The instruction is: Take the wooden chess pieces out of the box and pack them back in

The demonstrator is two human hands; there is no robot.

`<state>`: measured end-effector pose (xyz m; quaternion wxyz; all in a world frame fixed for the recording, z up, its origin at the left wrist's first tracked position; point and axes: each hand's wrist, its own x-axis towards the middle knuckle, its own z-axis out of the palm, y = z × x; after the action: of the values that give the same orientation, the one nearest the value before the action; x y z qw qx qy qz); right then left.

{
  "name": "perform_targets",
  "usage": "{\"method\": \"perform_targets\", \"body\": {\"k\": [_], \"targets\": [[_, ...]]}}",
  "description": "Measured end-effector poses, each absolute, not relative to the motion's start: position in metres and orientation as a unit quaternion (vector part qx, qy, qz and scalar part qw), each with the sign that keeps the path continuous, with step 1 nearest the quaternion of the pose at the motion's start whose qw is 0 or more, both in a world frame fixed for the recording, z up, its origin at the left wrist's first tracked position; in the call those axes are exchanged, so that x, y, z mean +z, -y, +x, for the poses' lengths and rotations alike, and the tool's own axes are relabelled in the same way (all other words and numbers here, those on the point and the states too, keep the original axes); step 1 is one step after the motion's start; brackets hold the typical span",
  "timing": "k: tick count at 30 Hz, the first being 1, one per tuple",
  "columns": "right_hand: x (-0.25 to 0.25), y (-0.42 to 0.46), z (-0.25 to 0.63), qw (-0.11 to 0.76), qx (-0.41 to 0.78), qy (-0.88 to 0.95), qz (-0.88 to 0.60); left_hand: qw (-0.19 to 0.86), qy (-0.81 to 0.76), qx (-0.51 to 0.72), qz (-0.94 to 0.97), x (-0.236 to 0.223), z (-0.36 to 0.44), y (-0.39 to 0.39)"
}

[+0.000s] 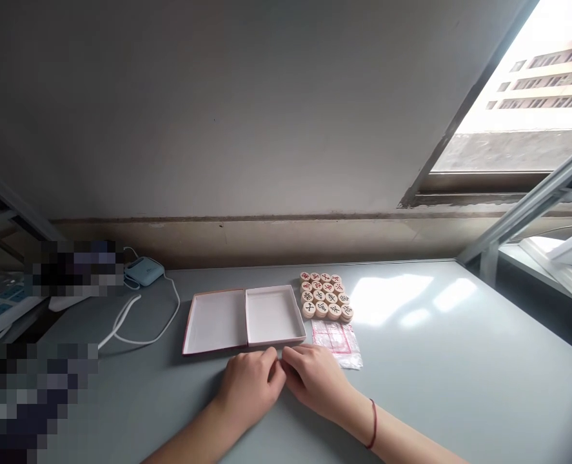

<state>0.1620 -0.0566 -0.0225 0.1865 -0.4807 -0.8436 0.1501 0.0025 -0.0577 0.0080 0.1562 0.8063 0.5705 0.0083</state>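
My left hand (pixel 254 380) rests on the table with its fingers curled in, just in front of an open shallow box. Beside it lies my right hand (pixel 317 377), also closed, its fingertips meeting those of the left; I see nothing held in either. The box has a lid half (pixel 218 320) and a bottom half (pixel 275 314) side by side, both with bare white insides. To its right stand round wooden Chinese chess pieces (pixel 325 296), stacked in rows, with red and black characters. A clear plastic bag (pixel 336 341) holding a red-lined sheet lies before them, partly behind my right hand.
A white cable (pixel 169 316) loops across the left of the table, near a light blue device (pixel 144 271). Blurred items and a power strip (pixel 5 306) lie at the far left. Metal frame bars (pixel 522 206) rise at the right; a wall backs the table.
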Motion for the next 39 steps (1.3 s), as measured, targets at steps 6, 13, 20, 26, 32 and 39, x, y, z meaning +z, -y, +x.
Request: {"method": "perform_targets", "body": {"k": [6, 13, 20, 26, 32, 39], "targets": [[-0.019, 0.057, 0.166, 0.191, 0.151, 0.851, -0.465, 0.162, -0.567, 0.006, 0.808, 0.011, 0.004, 0.06], [-0.015, 0.058, 0.168, 0.186, 0.15, 0.856, -0.458, 0.165, -0.559, -0.001, 0.813, 0.013, 0.003, 0.06], [-0.014, 0.059, 0.167, 0.185, 0.152, 0.854, -0.462, 0.153, -0.523, -0.001, 0.839, 0.012, -0.001, 0.061], [-0.015, 0.06, 0.168, 0.185, 0.147, 0.856, -0.46, 0.148, -0.502, -0.001, 0.852, 0.012, -0.003, 0.061], [-0.014, 0.058, 0.168, 0.192, 0.15, 0.857, -0.454, 0.142, -0.491, 0.033, 0.859, 0.006, -0.006, 0.059], [-0.013, 0.059, 0.169, 0.201, 0.158, 0.856, -0.45, 0.132, -0.475, 0.041, 0.869, 0.006, -0.009, 0.061]]}}
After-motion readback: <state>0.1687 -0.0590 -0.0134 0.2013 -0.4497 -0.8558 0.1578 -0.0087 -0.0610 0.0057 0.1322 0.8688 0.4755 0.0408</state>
